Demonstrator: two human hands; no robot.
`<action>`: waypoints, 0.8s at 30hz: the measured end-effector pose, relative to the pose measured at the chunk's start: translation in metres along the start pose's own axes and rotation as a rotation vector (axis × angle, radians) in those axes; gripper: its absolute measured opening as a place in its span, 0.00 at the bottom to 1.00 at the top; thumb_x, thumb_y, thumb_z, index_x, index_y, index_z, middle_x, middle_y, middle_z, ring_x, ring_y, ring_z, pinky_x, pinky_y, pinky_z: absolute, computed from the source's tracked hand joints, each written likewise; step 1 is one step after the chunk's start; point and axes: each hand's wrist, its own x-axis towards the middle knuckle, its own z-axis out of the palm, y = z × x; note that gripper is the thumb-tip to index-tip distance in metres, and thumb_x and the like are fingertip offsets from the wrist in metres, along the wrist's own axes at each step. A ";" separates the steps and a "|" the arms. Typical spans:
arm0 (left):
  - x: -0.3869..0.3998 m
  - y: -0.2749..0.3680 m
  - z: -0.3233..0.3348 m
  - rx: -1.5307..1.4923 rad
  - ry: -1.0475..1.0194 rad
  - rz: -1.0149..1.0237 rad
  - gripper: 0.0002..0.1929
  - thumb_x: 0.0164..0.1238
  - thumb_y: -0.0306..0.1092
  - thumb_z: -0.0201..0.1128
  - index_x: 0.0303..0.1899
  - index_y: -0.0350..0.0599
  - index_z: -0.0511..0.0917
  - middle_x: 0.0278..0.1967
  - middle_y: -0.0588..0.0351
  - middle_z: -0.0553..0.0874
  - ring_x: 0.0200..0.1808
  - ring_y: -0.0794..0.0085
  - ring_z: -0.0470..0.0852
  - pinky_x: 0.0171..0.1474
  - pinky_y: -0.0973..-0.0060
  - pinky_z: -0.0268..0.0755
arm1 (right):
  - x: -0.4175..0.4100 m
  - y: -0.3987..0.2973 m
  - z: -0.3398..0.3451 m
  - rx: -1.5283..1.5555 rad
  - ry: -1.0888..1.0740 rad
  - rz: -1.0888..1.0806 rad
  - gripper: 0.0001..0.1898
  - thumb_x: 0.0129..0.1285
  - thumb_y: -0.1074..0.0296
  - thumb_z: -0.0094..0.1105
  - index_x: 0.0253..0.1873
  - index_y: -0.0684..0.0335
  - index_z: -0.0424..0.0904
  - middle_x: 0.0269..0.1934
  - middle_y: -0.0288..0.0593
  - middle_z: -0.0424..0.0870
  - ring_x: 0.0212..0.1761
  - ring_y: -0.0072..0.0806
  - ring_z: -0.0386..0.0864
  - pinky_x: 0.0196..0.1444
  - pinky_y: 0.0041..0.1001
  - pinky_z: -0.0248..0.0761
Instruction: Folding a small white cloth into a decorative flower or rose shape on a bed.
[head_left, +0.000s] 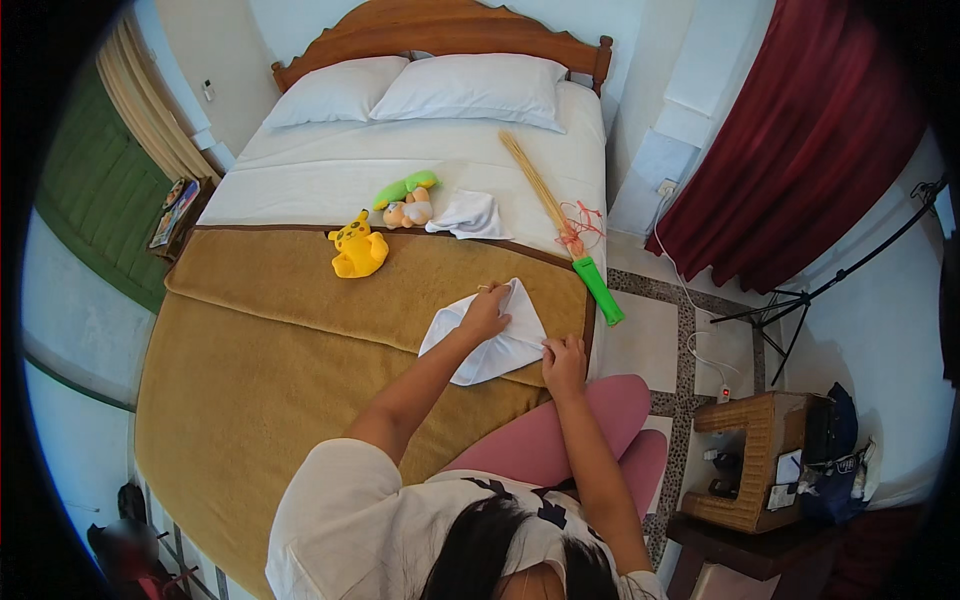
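Note:
A white cloth (469, 360) lies partly spread on the brown blanket (247, 360) at the bed's right side. My left hand (487, 313) rests on its upper part, with fingers gripping the fabric near the far edge. At the cloth's right corner, my right hand (564, 364) pinches the edge between thumb and fingers. Farther up, a second white cloth (471, 214) sits crumpled beside a small plush toy (409, 210) and a green plush toy (405, 189). A yellow Pikachu plush (358, 246) sits to their left on the blanket.
A stick broom (540, 176) with a green handle (598, 291) lies along the bed's right edge. White pillows (472, 88) lean by the wooden headboard (442, 30). To the right stand a black tripod (799, 300) and a cardboard box (784, 427) on a dark table.

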 end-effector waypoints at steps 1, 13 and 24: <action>0.001 -0.003 0.002 0.000 0.001 0.001 0.32 0.49 0.26 0.71 0.60 0.35 0.72 0.54 0.39 0.76 0.49 0.50 0.81 0.51 0.62 0.77 | 0.000 0.000 0.001 0.004 0.003 0.004 0.07 0.58 0.72 0.64 0.42 0.59 0.85 0.40 0.47 0.77 0.47 0.48 0.75 0.47 0.43 0.71; 0.029 -0.003 -0.004 0.376 -0.089 0.037 0.36 0.59 0.34 0.61 0.70 0.38 0.63 0.60 0.33 0.74 0.65 0.43 0.72 0.66 0.59 0.68 | 0.000 0.001 0.002 -0.003 -0.002 0.004 0.07 0.58 0.72 0.64 0.42 0.58 0.85 0.40 0.48 0.77 0.47 0.48 0.75 0.47 0.43 0.71; 0.008 -0.019 0.018 0.682 -0.191 0.229 0.34 0.77 0.56 0.46 0.78 0.56 0.51 0.81 0.58 0.46 0.81 0.55 0.43 0.74 0.33 0.37 | -0.001 -0.004 0.000 -0.076 -0.081 0.003 0.08 0.59 0.72 0.63 0.44 0.59 0.86 0.41 0.48 0.76 0.48 0.47 0.74 0.47 0.43 0.71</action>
